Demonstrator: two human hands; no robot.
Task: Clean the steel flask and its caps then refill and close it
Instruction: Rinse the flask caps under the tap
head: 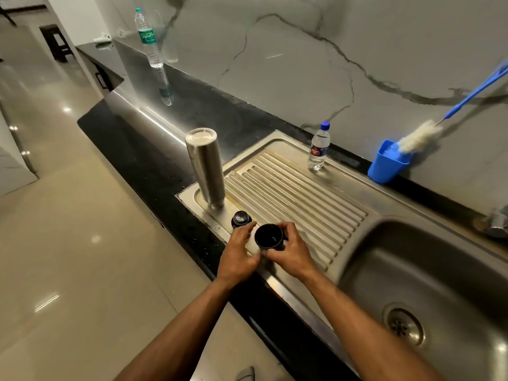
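Label text: the tall water bottle (148, 37) at the counter's far left carries a green band whose script cannot be read; the small water bottle (319, 146) at the drainboard's far edge has a blue cap and a red-and-blue label, also unreadable.

Surface: a ribbed steel drainboard (302, 193) joined to a sink basin (412, 270), set in a black counter (137, 149) under a veined marble wall.

The steel flask (205, 167) stands inverted at the drainboard's left corner. The inner cap (241, 218) sits at the near edge beside it.

The right hand (286, 253) grips the black cup cap (269, 237), mouth up. The left hand (238, 253) rests with relaxed fingers, fingertips touching the inner cap.

A blue holder (386, 166) at the counter's back edge holds a bottle brush (420, 136).
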